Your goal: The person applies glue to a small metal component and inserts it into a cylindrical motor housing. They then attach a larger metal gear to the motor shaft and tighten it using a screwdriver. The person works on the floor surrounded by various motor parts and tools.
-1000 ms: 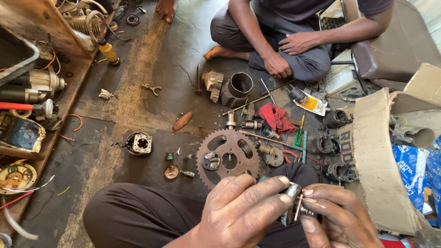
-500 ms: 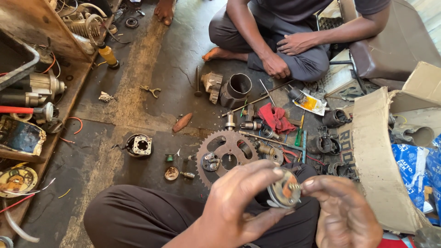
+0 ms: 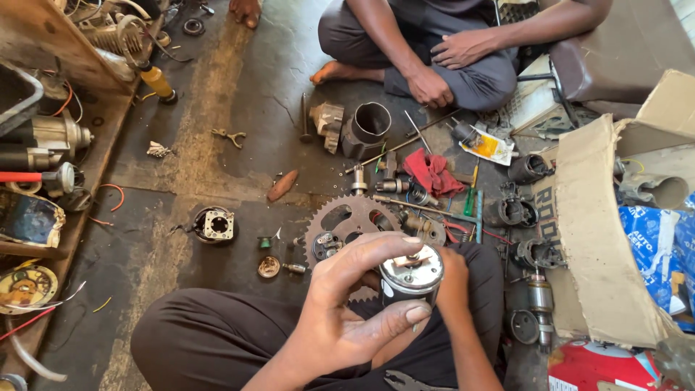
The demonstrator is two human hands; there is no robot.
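- Single head-worn view, looking steeply down over the wearer's lap.
- Close on both hands (image 3: 376, 304) at bottom centre.
- Faces forward across the floor (image 3: 217, 145) to a seated person (image 3: 449, 51) at top edge.
- No second view shares the scene.

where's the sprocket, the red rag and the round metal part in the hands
sprocket (image 3: 346, 215), head view, on its toothed upper rim
red rag (image 3: 431, 172), head view, on the middle of the cloth
round metal part (image 3: 411, 272), head view, on its flat end face
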